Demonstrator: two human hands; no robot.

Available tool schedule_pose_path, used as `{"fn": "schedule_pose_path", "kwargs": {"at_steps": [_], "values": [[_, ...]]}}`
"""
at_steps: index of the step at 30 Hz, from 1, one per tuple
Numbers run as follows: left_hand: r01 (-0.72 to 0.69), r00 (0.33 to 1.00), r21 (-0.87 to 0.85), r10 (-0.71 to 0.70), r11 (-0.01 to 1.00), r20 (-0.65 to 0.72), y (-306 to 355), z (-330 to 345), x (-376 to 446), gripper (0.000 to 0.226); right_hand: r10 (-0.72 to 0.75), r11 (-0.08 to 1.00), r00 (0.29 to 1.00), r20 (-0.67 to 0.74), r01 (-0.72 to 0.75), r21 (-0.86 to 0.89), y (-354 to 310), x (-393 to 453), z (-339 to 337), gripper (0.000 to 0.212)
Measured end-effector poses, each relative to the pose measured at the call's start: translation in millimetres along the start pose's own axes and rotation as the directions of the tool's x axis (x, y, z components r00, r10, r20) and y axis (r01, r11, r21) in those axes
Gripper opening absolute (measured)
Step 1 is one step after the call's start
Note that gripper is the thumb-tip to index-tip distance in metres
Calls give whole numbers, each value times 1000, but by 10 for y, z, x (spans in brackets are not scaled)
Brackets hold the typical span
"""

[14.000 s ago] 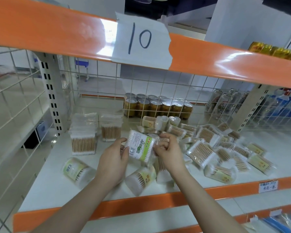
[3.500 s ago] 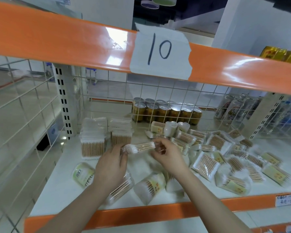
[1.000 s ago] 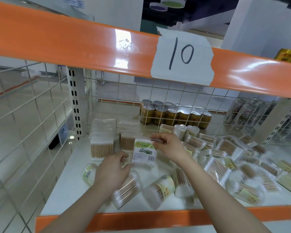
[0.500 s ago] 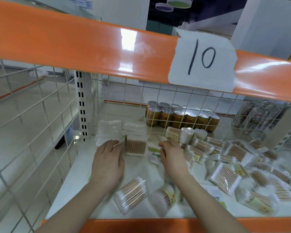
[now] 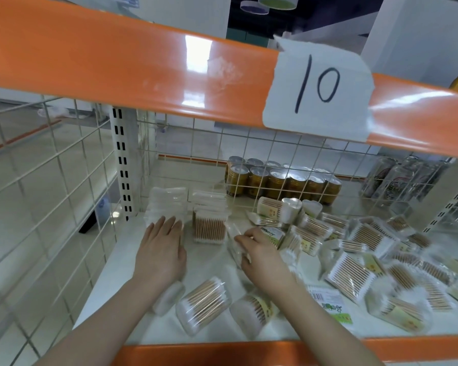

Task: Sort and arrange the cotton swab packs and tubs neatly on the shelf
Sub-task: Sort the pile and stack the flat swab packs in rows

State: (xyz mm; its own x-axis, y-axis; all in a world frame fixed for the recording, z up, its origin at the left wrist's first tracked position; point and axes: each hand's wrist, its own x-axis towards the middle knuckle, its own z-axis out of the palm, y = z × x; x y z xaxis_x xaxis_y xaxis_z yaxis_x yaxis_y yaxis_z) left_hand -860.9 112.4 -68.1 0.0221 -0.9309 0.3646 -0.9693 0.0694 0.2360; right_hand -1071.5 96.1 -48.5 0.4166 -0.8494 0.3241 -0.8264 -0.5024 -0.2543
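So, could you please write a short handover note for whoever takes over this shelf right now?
Left hand: flat, fingers straight, against the left stack of packs at the back corner.
Right hand: fingers curled round a pack standing on edge beside the second stack.
Done: two stacks lined up at the back left.
Left: three tubs lying on their sides at the front edge, a green-label pack lying flat, and a jumbled pile of packs and tubs on the right, all unsorted.
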Motion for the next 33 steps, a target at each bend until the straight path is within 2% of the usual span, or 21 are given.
{"fn": "schedule_pose_path", "kwargs": {"at_steps": [4,6,9,13,16,24,28,33], "values": [[48,998,-46,-46,998,47,-16,8,9,58,-41,982,994,97,59,-182,38,28,-30,66],[49,998,-75,-47,996,33,-15,24,12,62,-125,954,990,63,137,-265,84,64,-53,64],[39,999,-74,-37,996,26,-7,4,9,51,-130,919,989,72,147,-365,138,120,-80,58],[31,999,-91,-29,995,23,3,-1,16,52,-148,915,985,93,172,-366,178,168,-145,55],[28,1000,-97,-27,995,12,5,1,20,53,-117,929,981,158,164,-332,152,201,-166,48],[11,999,-122,-16,992,-40,-45,104,10,50,47,989,976,211,-16,-144,140,275,-56,48],[7,999,-66,-9,998,-39,-82,150,11,50,18,980,992,121,6,-201,151,269,12,45],[-35,994,-4,35,999,-108,-91,157,19,43,-75,953,997,18,77,-293,84,323,112,53]]}}
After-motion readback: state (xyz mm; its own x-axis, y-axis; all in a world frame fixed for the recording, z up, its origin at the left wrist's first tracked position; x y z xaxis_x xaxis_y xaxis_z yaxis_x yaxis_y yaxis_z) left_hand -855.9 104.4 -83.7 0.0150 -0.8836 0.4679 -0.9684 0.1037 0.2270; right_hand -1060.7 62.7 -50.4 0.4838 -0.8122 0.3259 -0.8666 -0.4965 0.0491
